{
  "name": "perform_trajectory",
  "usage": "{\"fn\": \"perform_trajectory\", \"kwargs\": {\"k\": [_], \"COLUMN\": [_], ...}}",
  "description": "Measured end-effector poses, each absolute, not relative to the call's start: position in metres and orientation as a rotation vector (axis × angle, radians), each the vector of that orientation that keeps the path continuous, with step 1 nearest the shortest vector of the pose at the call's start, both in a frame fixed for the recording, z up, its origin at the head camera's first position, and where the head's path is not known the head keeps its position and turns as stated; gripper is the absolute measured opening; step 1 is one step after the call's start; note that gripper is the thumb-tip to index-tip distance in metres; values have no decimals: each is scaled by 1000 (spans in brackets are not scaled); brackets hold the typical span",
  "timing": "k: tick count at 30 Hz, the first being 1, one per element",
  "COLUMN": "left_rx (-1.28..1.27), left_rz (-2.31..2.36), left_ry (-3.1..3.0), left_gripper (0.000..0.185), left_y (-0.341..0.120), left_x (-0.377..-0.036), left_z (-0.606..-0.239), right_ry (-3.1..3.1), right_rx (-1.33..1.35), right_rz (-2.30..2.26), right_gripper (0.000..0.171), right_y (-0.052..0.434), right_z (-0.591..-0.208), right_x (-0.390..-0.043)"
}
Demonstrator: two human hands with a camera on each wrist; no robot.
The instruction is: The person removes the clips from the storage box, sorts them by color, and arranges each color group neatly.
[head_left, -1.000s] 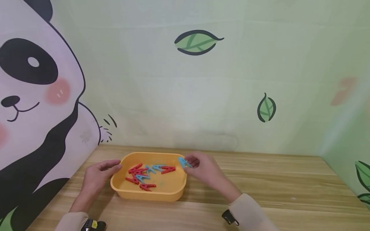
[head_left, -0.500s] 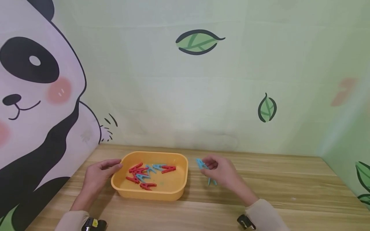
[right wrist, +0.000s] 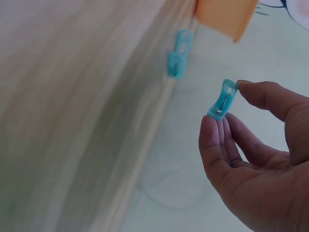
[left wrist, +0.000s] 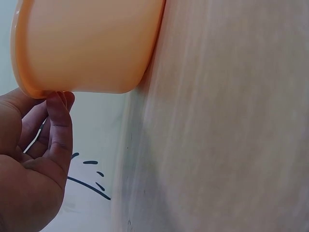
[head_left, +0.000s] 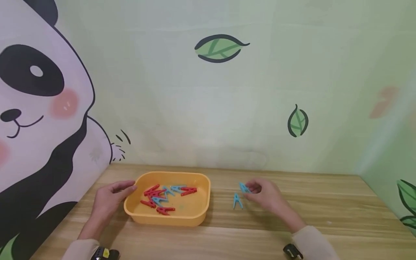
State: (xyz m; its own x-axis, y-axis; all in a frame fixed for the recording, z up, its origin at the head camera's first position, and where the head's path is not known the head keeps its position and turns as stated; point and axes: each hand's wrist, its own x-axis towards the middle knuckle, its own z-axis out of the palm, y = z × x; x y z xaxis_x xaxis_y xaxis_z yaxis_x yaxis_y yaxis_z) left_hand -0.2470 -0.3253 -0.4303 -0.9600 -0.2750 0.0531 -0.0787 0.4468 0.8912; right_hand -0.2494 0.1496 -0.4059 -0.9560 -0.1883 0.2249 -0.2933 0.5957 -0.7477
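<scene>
My left hand [head_left: 110, 196] pinches the left rim of a yellow plastic basin [head_left: 169, 218]; the left wrist view shows the fingertips [left wrist: 59, 101] right at the rim. Inside lie several red clothespins [head_left: 165, 209] and blue clothespins [head_left: 159, 199], bunched mostly toward the left. Between thumb and fingers, my right hand [head_left: 268, 195] pinches a blue clothespin [right wrist: 224, 100] above the table. A second blue clothespin [head_left: 237, 201] rests on the tabletop just left of that hand, to the right of the basin.
The wood-grain table [head_left: 325, 209] stretches away to the right. Behind it rises a pale green backdrop [head_left: 182, 108] with a printed panda [head_left: 65, 151] and leaves. A dark wrist device [head_left: 292, 251] sits at the right sleeve.
My right hand has moved right, from the basin's right rim to over the table, carrying the blue clothespin. The clothespin on the table has come into full sight. My left hand stays put.
</scene>
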Motion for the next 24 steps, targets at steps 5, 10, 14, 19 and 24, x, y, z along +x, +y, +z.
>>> {"fn": "perform_trajectory", "kwargs": {"k": [5, 10, 14, 19, 24], "left_rx": [338, 347, 329, 323, 327], "left_rz": [-1537, -1535, -1544, -1546, -1554], "left_ry": [-2507, -2505, -2490, -2484, -2483], "left_gripper": [54, 52, 50, 50, 50], "left_y": [-325, -324, -324, -324, -325], "left_x": [-247, -249, -249, -249, -248], "left_z": [-434, -432, -432, -431, -431], "right_ry": [-2748, -2801, -2834, -2861, -2905], "right_rx": [344, 309, 298, 310, 305], "right_rz": [1289, 1263, 1249, 1210, 1176], "right_gripper": [27, 29, 27, 26, 25], "right_y": [160, 167, 173, 179, 181], "right_z": [-413, -415, -417, -420, -422], "right_x": [-251, -254, -255, -258, -258]}}
